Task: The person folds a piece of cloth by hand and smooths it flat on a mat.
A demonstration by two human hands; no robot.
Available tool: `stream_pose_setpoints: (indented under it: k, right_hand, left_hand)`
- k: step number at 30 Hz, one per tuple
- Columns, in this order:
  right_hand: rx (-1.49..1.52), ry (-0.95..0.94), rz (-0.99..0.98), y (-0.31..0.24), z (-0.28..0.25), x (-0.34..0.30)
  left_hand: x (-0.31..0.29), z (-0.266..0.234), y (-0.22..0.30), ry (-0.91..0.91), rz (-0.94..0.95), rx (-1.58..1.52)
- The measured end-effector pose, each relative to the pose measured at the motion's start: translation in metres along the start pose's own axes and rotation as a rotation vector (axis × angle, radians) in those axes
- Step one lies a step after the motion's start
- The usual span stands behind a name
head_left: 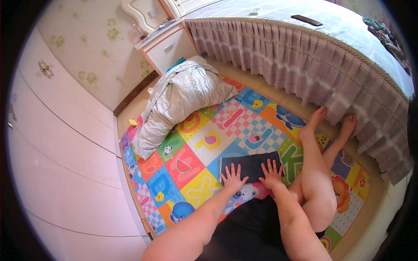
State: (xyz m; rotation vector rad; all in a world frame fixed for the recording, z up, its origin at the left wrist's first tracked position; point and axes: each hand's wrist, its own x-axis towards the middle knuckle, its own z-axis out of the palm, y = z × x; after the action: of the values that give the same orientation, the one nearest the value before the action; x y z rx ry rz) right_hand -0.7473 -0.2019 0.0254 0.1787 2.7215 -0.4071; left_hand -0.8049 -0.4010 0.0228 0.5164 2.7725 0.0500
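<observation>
A flat, dark charcoal rectangular piece, apparently folded cloth, lies on the multicoloured, picture-printed play mat, in front of the seated person's black garment and beside the bare legs. The left hand rests palm down on its left part, the right hand on its right part; the fingers of both are extended and spread apart, gripping nothing. In handling, the piece is judged light, soft and limp, not fragile, and liable to slide or unfold if drawn from one side only. The sound hold is at both short ends, all layers pinched together, or with a flat palm slid beneath. A thin pale edging shows along the left end; whether it is lining or another layer cannot be determined. Both palms hide the near corners, the underside is out of sight, and the number of layers cannot be counted. Contents of the pale grey, patterned fabric bundle by the bed are likewise concealed.
</observation>
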Motion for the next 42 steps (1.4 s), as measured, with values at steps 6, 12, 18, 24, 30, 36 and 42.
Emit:
stream_pose_setpoints:
  k: [6,12,18,24,30,36,42]
  right_hand:
    - [-0.014,-0.137,-0.008,-0.008,0.002,-0.021]
    - [-0.024,-0.230,-0.003,-0.017,0.005,-0.041]
    - [-0.021,-0.273,-0.026,-0.017,0.007,-0.046]
    - [-0.002,-0.229,-0.049,-0.010,0.007,-0.039]
    - [0.047,-0.114,-0.081,-0.004,0.000,-0.014]
    - [0.104,0.014,-0.038,0.002,-0.007,0.011]
    - [0.159,0.223,0.022,0.000,-0.007,0.028]
  left_hand:
    - [-0.035,0.023,-0.006,0.020,0.003,0.020]
    - [-0.075,0.035,0.002,0.004,-0.087,-0.025]
    - [-0.081,0.053,0.003,0.011,-0.126,-0.018]
    - [-0.072,0.065,0.002,0.112,-0.102,0.033]
    - [-0.035,0.060,0.000,0.188,-0.084,0.040]
    - [0.014,0.032,0.005,0.171,-0.058,-0.048]
    - [0.049,0.013,0.011,0.126,-0.064,-0.063]
